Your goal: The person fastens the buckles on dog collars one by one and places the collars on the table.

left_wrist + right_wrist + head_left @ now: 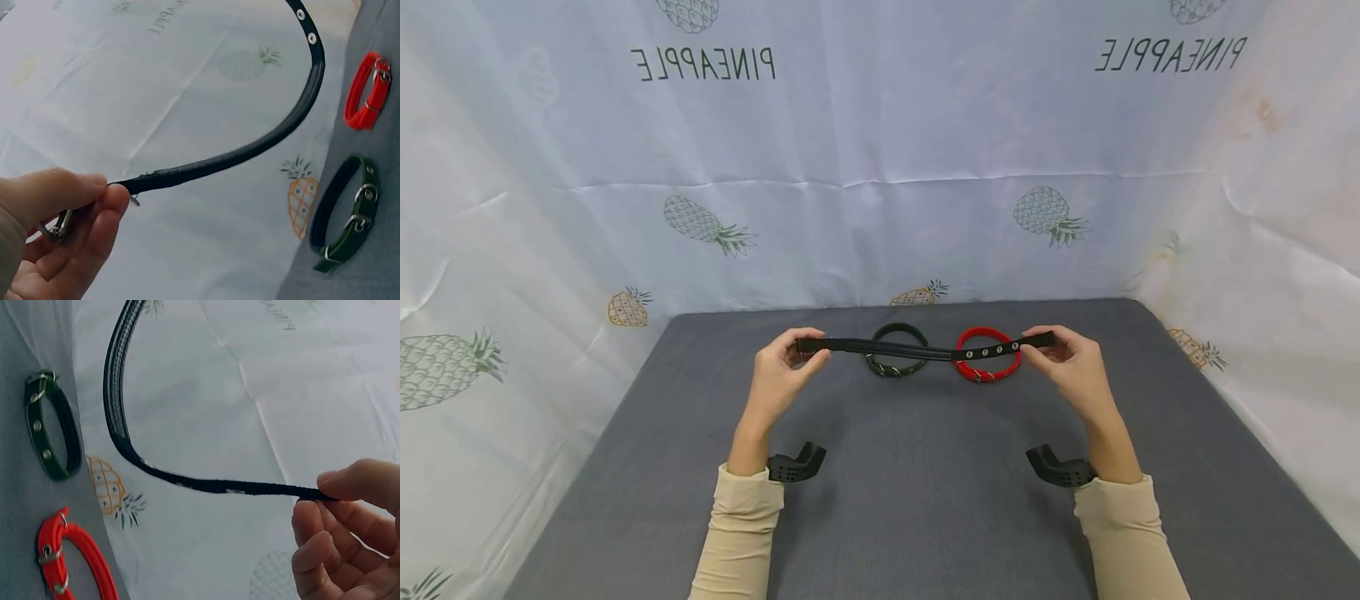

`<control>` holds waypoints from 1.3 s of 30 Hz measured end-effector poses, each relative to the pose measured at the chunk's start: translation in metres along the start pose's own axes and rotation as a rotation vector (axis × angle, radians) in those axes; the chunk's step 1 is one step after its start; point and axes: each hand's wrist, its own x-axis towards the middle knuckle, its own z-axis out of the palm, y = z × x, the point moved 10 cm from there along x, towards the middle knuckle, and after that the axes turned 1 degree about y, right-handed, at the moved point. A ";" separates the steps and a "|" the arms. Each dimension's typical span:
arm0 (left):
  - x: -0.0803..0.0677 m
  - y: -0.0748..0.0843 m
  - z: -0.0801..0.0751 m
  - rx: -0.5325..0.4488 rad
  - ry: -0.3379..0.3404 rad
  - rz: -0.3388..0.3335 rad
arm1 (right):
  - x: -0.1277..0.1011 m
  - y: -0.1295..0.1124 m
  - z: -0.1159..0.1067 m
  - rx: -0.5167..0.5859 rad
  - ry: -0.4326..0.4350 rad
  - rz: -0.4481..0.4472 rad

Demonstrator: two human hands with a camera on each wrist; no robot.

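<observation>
A black collar strap (917, 348) with metal eyelets is stretched out level above the grey table (925, 500). My left hand (784, 360) pinches its buckle end (59, 225) between thumb and fingers. My right hand (1066, 357) pinches the other, eyelet end (300, 490). Behind the strap, a dark green collar (895, 350) buckled into a ring lies on the table, also in the left wrist view (347, 215) and the right wrist view (55, 425). A red buckled collar (988, 357) lies to its right (369, 90) (69, 559).
White cloth printed with pineapples (880, 167) walls the table at the back and both sides. A black wrist mount (793, 467) sits at each forearm. Beige sleeves (741, 533) cover both arms.
</observation>
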 end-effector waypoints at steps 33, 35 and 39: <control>-0.002 0.033 0.044 -0.265 -0.043 0.161 | 0.010 -0.031 0.089 0.246 -0.161 0.016; -0.003 0.035 0.044 -0.276 -0.023 0.186 | 0.009 -0.032 0.092 0.250 -0.171 0.013; -0.004 0.036 0.045 -0.295 0.014 0.210 | 0.006 -0.033 0.101 0.245 -0.214 0.006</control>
